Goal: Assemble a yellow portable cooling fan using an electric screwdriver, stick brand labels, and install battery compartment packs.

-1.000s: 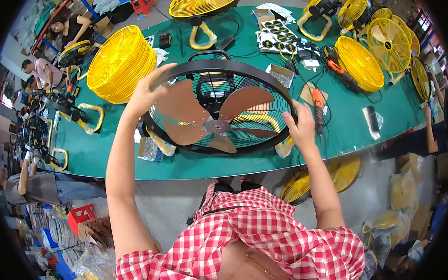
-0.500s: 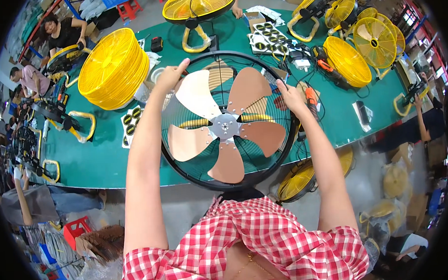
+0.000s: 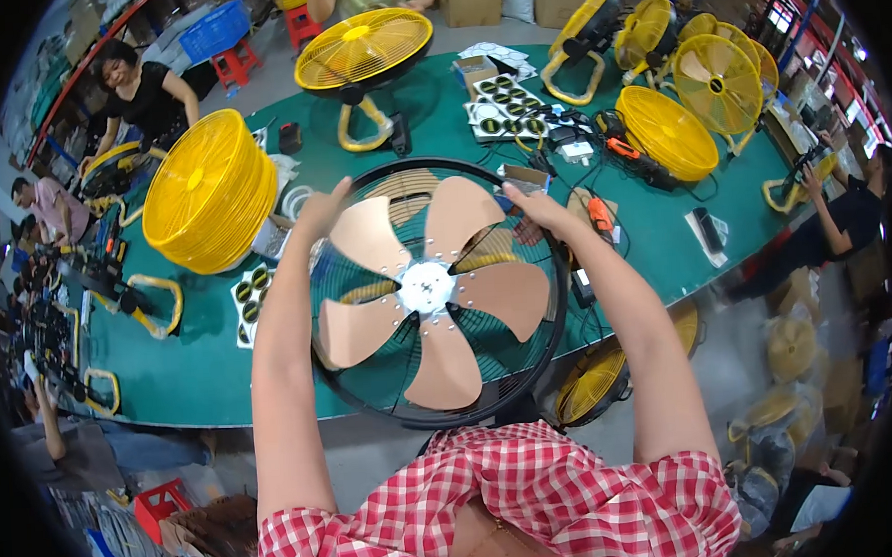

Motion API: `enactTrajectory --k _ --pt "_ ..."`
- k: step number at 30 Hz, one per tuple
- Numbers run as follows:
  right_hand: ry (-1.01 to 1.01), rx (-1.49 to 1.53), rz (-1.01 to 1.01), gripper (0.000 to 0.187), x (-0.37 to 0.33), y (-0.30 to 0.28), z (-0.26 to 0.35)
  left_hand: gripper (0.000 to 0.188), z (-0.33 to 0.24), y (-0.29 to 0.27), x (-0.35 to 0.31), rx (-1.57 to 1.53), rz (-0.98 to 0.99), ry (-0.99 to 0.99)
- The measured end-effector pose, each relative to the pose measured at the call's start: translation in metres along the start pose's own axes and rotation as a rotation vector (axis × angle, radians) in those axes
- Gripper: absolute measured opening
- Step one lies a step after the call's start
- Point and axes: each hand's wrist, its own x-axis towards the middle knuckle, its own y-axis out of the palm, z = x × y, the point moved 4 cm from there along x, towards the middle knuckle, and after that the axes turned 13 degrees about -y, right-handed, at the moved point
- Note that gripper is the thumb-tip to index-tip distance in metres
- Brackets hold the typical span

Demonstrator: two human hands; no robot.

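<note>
Above green worktable (image 3: 221, 368), black fan (image 3: 437, 294) between both hands, left hand (image 3: 322, 209) and right hand (image 3: 537, 207) gripping its rim.

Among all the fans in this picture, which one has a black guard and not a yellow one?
The fan held between the left hand and right hand: black wire guard, copper-coloured blades. The fans on the green table are yellow.

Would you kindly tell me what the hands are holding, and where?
Both hands, left and right, hold the black fan by its guard's upper rim.
</note>
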Motion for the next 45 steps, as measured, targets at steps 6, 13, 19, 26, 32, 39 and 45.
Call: enactTrajectory --k 6,13,19,26,32,39,45 --pt "-0.374 -0.177 0.035 0.066 0.004 -0.011 0.004 0.049 0.022 -0.017 -0.021 -0.167 -0.246 0.049" --pt "-0.418 -0.636 -0.515 0.032 0.058 -0.248 -0.106 0.033 0.060 -0.036 -0.151 -0.089 -0.678 0.020" --pt "0.036 -1.063 -0.823 0.038 0.102 -0.426 -0.192 0.051 0.199 0.018 -0.283 -0.239 -0.876 -0.483" --pt "0.262 -1.197 -0.636 0.035 0.123 -0.458 -0.204 0.076 0.137 0.088 -0.279 -1.225 -0.467 -0.646" --pt "-0.557 -1.032 -0.651 0.037 0.078 -0.433 -0.111 0.075 0.104 0.079 -0.272 -1.302 -0.489 -0.605" --pt "-0.684 -0.224 -1.090 0.034 -0.028 -0.453 0.032 0.060 0.119 0.081 -0.271 -1.329 -0.450 -0.491" --pt "-0.836 1.074 -0.747 0.032 -0.098 -0.377 0.073 0.039 0.017 0.012 -0.279 -0.677 -1.019 0.043"
